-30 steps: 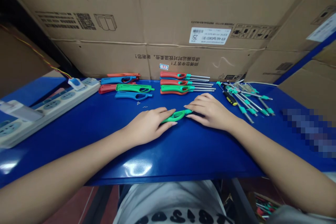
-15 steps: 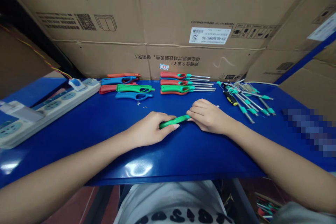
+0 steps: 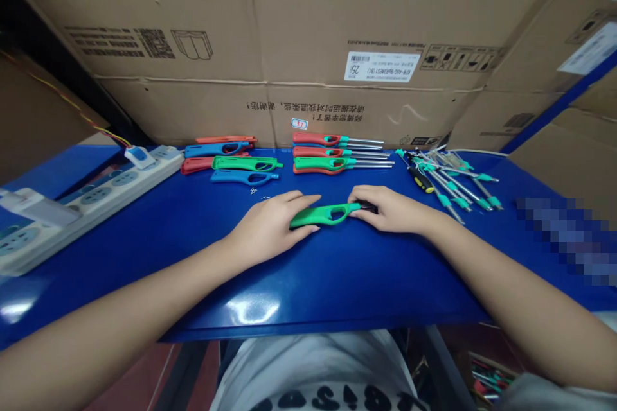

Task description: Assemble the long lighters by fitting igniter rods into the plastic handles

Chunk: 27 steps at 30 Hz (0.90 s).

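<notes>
green lighter (image 3: 318,216), btwn l hand (image 3: 267,226) & r hand (image 3: 393,210) (held both ends)

- Two hands are gripping: the left hand (image 3: 270,225) and the right hand (image 3: 393,209).
- One green lighter (image 3: 315,214) is spanning their grip.
- At least five handle shells (image 3: 236,162) are lying beyond the grip to its left: two blue, one green, one red, one orange.
- At least five rod-tipped lighters (image 3: 315,161) are lying straight beyond the grip.
- At least four metal rods (image 3: 463,187) are overlapping to its right, too tangled for counting fully.
- One screwdriver (image 3: 421,180) is lying by their left edge.
- One power strip (image 3: 110,185) is resting well left of the grip, two plugs (image 3: 138,155) sitting in it.
</notes>
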Available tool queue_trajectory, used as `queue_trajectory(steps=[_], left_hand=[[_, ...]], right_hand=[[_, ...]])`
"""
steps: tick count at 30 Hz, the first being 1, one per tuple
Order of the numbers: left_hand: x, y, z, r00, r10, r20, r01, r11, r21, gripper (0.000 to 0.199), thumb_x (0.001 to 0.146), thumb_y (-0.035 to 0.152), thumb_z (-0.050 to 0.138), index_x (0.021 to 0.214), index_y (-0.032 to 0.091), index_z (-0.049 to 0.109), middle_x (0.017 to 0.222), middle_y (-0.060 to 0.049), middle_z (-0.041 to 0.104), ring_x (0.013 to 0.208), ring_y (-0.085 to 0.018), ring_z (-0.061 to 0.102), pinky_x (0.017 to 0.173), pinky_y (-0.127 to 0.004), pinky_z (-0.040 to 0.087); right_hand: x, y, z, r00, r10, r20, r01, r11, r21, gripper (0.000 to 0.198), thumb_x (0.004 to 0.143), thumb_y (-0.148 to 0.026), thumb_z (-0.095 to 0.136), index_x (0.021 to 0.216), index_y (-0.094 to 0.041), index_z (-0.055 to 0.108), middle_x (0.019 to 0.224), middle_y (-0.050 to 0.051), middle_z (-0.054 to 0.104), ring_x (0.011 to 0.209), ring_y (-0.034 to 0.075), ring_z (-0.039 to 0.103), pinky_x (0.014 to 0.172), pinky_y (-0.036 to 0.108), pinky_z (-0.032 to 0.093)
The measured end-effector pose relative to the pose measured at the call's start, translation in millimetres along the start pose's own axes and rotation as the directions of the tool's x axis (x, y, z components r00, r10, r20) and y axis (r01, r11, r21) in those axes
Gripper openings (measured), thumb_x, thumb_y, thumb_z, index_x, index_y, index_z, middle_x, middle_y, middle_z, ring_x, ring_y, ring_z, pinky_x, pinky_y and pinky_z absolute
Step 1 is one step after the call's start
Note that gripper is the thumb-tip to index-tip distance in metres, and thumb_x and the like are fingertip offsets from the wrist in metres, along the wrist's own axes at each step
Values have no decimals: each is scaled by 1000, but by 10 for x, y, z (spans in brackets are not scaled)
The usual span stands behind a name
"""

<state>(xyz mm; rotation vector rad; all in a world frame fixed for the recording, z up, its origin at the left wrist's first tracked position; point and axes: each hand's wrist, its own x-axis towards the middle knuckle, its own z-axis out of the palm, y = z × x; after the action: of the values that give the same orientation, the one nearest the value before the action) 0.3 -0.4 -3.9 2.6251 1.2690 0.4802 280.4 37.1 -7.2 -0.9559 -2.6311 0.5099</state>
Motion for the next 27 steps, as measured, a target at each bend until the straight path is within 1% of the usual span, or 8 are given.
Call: queue_trajectory(steps=[4, 8, 15, 19, 22, 24, 26, 27], left_hand=[[26, -98, -6, 1000, 9, -20, -10, 998, -55, 45, 91, 37, 69, 132, 19, 63, 119, -8, 67, 103, -24, 68, 89, -37, 57], [31, -122, 15, 998, 40, -37, -45, 992, -119, 39, 91, 33, 67, 127, 17, 65, 113, -8, 67, 95, -21, 68, 90, -36, 57], [27, -113, 65, 997, 64, -31, -66, 993, -100, 37, 94, 36, 63, 126, 17, 66, 117, -10, 67, 107, -26, 65, 97, -42, 54], [42, -134, 107, 994, 103, -27, -105, 988, -114, 36, 96, 32, 61, 127, 14, 65, 118, -12, 67, 108, -27, 64, 98, -43, 54], [47, -143, 126, 995, 98, -36, -102, 989, -110, 35, 96, 30, 61, 125, 12, 66, 116, -13, 68, 106, -27, 65, 97, -43, 54], [44, -147, 134, 995, 94, -39, -97, 991, -93, 35, 96, 29, 61, 125, 10, 66, 116, -14, 68, 106, -28, 65, 96, -44, 55], [37, -151, 143, 995, 92, -43, -95, 993, -73, 35, 96, 27, 61, 125, 9, 66, 117, -15, 68, 107, -29, 64, 96, -44, 54], [32, -152, 147, 995, 93, -45, -96, 993, -66, 35, 96, 27, 61, 125, 9, 66, 117, -15, 67, 107, -29, 64, 97, -44, 54]], right_hand=[[-96, 167, -130, 997, 64, 36, -64, 998, 4, 15, 93, -33, 59, 91, -18, 59, 90, 5, 59, 75, 16, 53, 68, 29, 46], [-180, 272, -222, 988, 117, 103, -119, 993, 6, 22, 89, -40, 64, 93, -18, 59, 92, 4, 56, 75, 15, 50, 69, 30, 47], [-174, 257, -206, 983, 149, 107, -151, 988, 14, 24, 88, -41, 64, 96, -18, 60, 94, 5, 56, 77, 16, 50, 70, 30, 47], [-156, 255, -209, 986, 135, 94, -138, 990, 33, 26, 88, -43, 64, 95, -18, 61, 93, 6, 59, 77, 17, 51, 71, 31, 47], [-172, 299, -261, 989, 135, 51, -137, 990, 22, 29, 89, -45, 62, 101, -18, 64, 97, 7, 62, 81, 19, 55, 76, 33, 48], [-195, 344, -322, 984, 178, -27, -179, 983, -45, 25, 91, -40, 57, 101, -19, 67, 100, 8, 62, 82, 19, 58, 79, 34, 49], [-223, 387, -401, 949, 281, -144, -303, 938, -169, 21, 91, -34, 54, 93, -19, 68, 102, 9, 62, 82, 20, 60, 81, 36, 49], [-240, 405, -445, 910, 354, -216, -401, 886, -235, 19, 89, -32, 55, 87, -18, 68, 101, 10, 62, 84, 21, 61, 81, 36, 49]])
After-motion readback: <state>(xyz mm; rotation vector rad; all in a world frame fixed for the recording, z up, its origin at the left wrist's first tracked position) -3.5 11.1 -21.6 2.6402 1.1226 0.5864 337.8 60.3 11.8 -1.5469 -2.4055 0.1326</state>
